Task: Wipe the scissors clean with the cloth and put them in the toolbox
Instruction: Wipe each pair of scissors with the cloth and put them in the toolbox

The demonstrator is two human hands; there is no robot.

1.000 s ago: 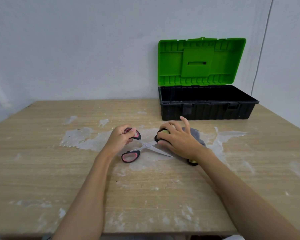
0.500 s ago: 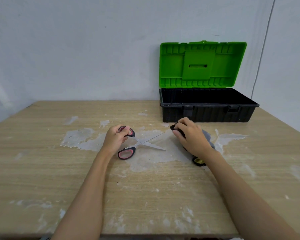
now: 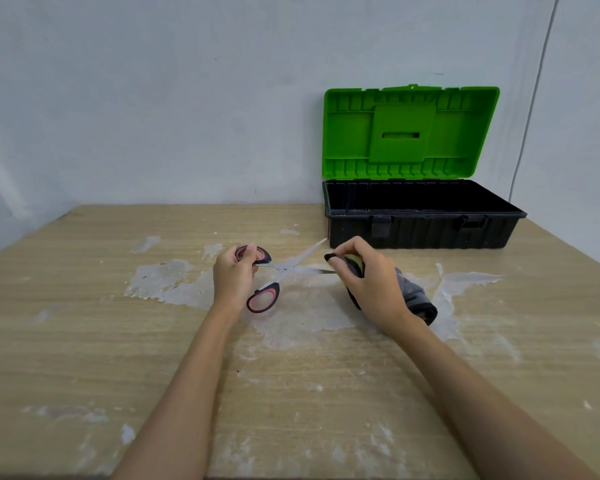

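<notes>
The scissors [image 3: 280, 270] have black and pink handles and lie spread wide open near the table's middle. My left hand [image 3: 234, 277] grips their upper handle loop, with the lower loop free beside my wrist. One blade points up and right toward the toolbox [image 3: 420, 225]. The other blade runs right into the grey, black and yellow cloth [image 3: 414, 296], which my right hand [image 3: 373, 280] grips bunched around that blade. The toolbox is black with its green lid [image 3: 411, 133] standing open against the wall, and its inside looks dark.
The wooden table [image 3: 84, 341] carries white dried smears around the hands and along the front. A white wall stands behind the table. A thin cable [image 3: 530, 112] runs down the wall at the right, behind the toolbox.
The scissors have been lifted slightly and opened wider, with one blade now pointing at the toolbox. My right hand has slid the cloth outward along the other blade.
</notes>
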